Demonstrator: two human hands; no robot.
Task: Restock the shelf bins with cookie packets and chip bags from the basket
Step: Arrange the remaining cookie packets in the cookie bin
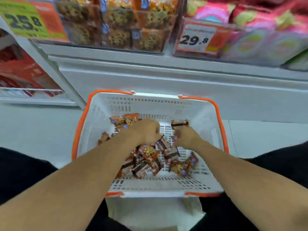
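While both your hands are down inside the basket (206,114), the cookie packets (150,157) lie heaped at its middle, nearer you than your knuckles. Your left hand (146,130) curls over the pile, seemingly pinching a dark packet (162,143) whose long axis slants toward the basket's near right corner. Your right hand (185,136) is curled too; what it holds you cannot tell through the blur.

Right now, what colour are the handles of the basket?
Orange, against the white basket; the handles show clearly in the head view.
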